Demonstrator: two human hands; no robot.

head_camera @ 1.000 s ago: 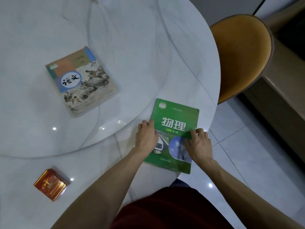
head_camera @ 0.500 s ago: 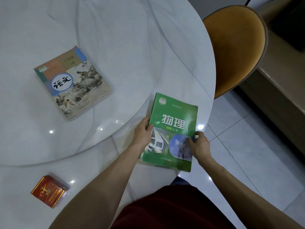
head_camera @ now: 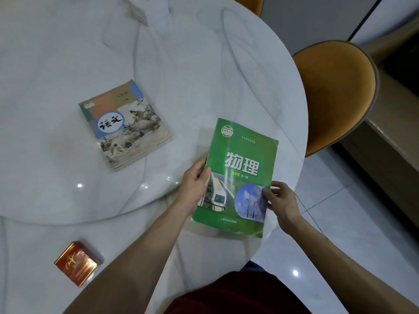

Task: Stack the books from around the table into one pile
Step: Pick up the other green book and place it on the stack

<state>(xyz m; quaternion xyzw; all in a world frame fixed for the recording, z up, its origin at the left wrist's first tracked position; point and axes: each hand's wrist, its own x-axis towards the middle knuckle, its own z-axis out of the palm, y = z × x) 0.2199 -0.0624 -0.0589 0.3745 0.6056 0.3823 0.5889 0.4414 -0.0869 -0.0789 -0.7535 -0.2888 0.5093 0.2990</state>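
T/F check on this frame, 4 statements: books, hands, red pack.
1. Both hands grip the green physics textbook. True: left hand at its left edge, right hand at its right.
2. The green book lies stacked on the beige illustrated textbook. False: they are apart.
3. A small red and gold box sits on the white marble table. True.
4. The orange padded chair holds a book. False: nothing on the seat.

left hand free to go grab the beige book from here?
Probably not yet: the left hand grips the green book's left edge. The beige book lies apart on bare table, nothing between, so the path looks free once it lets go.
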